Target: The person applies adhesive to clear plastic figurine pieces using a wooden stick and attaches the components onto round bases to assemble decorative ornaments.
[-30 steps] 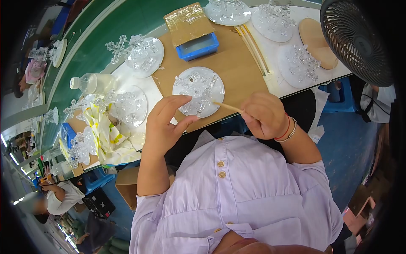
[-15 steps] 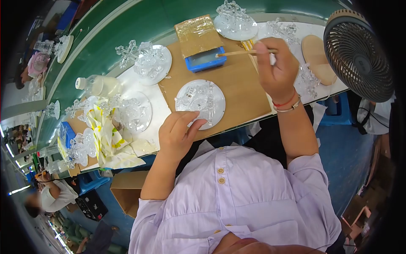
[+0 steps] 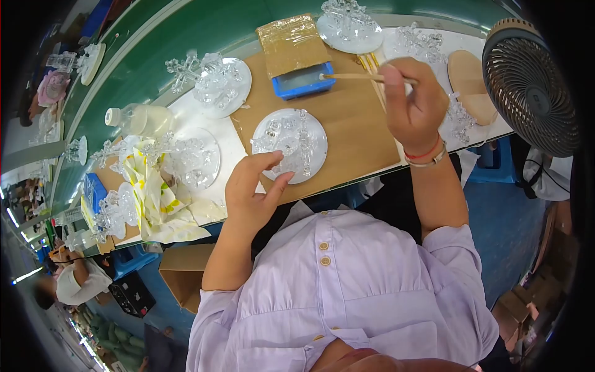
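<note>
A white round disc (image 3: 315,158) bearing clear plastic pieces (image 3: 283,139) lies on the brown cardboard sheet (image 3: 353,127). At its lower left edge is my left hand (image 3: 251,189), thumb and fingers apart, with nothing visible between them. My right hand (image 3: 415,102), raised over the cardboard's right side, pinches a thin wooden stick (image 3: 362,77). The stick's pale tip is at the right side of the blue tray (image 3: 304,90), which holds something whitish. A taped cardboard flap (image 3: 292,46) covers the tray's back part; whether the tip touches the contents is unclear.
More discs with clear pieces stand behind (image 3: 351,34) and left (image 3: 207,161). Also left are a bottle (image 3: 139,119) and crumpled yellow-white wrapping (image 3: 158,201). Thin sticks (image 3: 379,93) lie near my right hand. A black fan (image 3: 530,87) stands right. A person (image 3: 80,282) is at far left.
My right hand has moved with the stick from beside the disc, up and right, to the blue tray. My left hand closed in over the disc's edge, then drew back slightly with its fingers apart.
</note>
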`<state>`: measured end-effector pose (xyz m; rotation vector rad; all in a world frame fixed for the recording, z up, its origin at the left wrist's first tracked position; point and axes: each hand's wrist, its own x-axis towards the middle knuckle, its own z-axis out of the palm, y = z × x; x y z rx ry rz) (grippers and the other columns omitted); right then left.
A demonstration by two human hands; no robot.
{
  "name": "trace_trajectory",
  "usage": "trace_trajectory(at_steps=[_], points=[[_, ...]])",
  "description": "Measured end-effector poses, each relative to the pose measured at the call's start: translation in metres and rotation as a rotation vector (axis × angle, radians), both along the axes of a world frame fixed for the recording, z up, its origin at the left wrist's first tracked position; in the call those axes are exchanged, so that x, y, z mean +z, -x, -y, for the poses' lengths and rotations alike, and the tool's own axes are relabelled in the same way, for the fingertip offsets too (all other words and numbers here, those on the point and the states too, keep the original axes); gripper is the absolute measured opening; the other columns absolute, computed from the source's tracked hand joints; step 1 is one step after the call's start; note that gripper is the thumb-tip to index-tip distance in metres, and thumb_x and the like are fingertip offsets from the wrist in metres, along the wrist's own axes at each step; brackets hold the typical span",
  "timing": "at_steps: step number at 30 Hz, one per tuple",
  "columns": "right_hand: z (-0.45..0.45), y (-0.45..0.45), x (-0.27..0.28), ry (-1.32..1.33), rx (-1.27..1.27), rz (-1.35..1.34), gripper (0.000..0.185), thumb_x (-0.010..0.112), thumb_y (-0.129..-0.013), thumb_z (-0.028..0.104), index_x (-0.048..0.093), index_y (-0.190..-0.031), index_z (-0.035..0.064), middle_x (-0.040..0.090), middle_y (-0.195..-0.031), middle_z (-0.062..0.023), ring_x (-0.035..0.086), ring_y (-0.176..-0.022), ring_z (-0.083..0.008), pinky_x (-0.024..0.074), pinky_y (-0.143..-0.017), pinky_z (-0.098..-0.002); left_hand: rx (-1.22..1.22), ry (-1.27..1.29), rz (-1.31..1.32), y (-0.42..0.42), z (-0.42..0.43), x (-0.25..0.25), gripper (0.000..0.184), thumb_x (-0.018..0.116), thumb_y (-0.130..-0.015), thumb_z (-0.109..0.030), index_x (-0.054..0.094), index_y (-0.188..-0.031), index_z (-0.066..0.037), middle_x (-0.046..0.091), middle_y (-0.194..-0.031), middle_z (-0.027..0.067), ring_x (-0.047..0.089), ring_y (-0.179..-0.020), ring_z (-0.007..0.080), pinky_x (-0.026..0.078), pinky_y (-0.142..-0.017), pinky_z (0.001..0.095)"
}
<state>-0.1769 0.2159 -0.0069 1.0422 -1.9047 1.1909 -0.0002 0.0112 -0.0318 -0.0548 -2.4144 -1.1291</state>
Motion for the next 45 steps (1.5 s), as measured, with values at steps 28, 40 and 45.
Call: trace_trajectory(at_steps=[28, 40, 45], points=[[-0.013, -0.045, -0.033, -0.077, 0.248, 0.249, 0.004, 0.056, -0.088, -0.002, 0.052, -0.090, -0.0018, 0.061, -0.077, -0.0133, 0.059, -0.064, -0.0240, 0.0469, -0.058, -0.0299, 0.078, -0.247, 0.176, -0.012, 0.000, -0.010, 0.018, 0.072, -0.080, -0.003, 0.068, -0.097, -0.002, 0.069, -0.093, 0.0083, 0.065, -0.078, 0.0155, 0.051, -0.071, 0.0250], [-0.015, -0.047, -0.030, -0.083, 0.274, 0.230, 0.006, 0.055, -0.086, -0.005, 0.052, -0.090, -0.0026, 0.060, -0.075, -0.0143, 0.059, -0.063, -0.0260, 0.0468, -0.058, -0.0307, 0.083, -0.253, 0.166, -0.011, -0.006, -0.009, 0.015, 0.073, -0.079, -0.005, 0.069, -0.093, -0.003, 0.070, -0.090, 0.0079, 0.064, -0.074, 0.0154, 0.050, -0.068, 0.0247], [-0.020, -0.053, -0.032, -0.110, 0.284, 0.198, 0.007, 0.055, -0.085, -0.005, 0.052, -0.091, -0.0022, 0.060, -0.075, -0.0142, 0.059, -0.062, -0.0261, 0.0467, -0.057, -0.0311, 0.085, -0.247, 0.175, -0.012, -0.007, -0.008, 0.015, 0.074, -0.078, -0.005, 0.069, -0.093, -0.003, 0.070, -0.090, 0.0080, 0.064, -0.074, 0.0158, 0.050, -0.068, 0.0250]])
